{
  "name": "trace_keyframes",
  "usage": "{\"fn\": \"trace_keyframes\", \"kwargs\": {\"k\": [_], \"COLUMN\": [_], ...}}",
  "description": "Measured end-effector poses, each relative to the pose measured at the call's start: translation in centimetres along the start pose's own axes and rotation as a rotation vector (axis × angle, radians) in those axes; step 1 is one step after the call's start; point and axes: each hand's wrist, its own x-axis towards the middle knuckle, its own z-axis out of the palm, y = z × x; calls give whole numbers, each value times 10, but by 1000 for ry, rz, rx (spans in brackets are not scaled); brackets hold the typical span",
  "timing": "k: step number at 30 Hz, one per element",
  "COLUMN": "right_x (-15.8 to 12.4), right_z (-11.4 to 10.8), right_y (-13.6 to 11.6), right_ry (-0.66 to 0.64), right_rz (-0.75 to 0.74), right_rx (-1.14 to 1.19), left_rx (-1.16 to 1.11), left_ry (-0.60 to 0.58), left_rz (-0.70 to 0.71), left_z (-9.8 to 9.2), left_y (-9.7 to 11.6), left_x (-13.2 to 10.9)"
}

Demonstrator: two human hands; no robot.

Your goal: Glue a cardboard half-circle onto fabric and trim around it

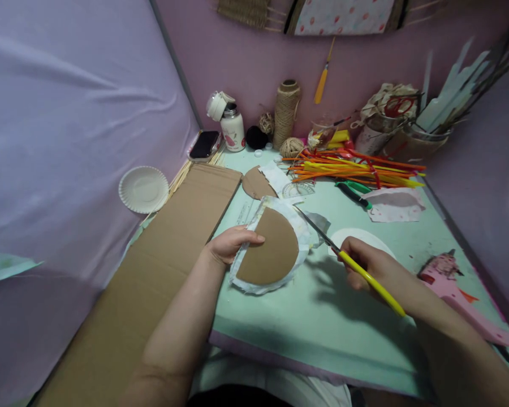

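Observation:
My left hand (235,243) grips the straight edge of a half-round cardboard piece (274,249), thumb on top. Pale patterned fabric (302,237) lies under the cardboard and sticks out as a border round its curve. In my right hand (360,263) is a pair of scissors with yellow handles (371,280). The blades point up and left, their tips at the fabric's upper right edge. A grey scrap (321,221) lies behind the blades. Whether the blades are parted is hard to make out.
A long cardboard sheet (186,209) lies at the left, beside a paper plate (143,189). Colourful pipe cleaners (356,169), twine spools (286,113), a white bottle (233,130) and a phone (205,144) line the back. Green-handled pliers (354,195) and a pink glue gun (462,305) are at the right.

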Motion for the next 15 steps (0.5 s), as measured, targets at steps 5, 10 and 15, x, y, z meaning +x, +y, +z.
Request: {"fn": "trace_keyframes", "kwargs": {"k": [5, 10, 15], "right_x": [-1, -2, -3], "right_z": [-6, -12, -13], "right_y": [2, 2, -6], "right_ry": [-1, -23, -52], "right_rz": [12, -18, -40], "right_rx": [-2, 7, 17], "left_rx": [44, 40, 44], "left_ry": [30, 24, 14], "left_rz": [-10, -10, -2], "left_z": [-2, -2, 0], "left_y": [-1, 0, 0], "left_x": [-1, -2, -3]}}
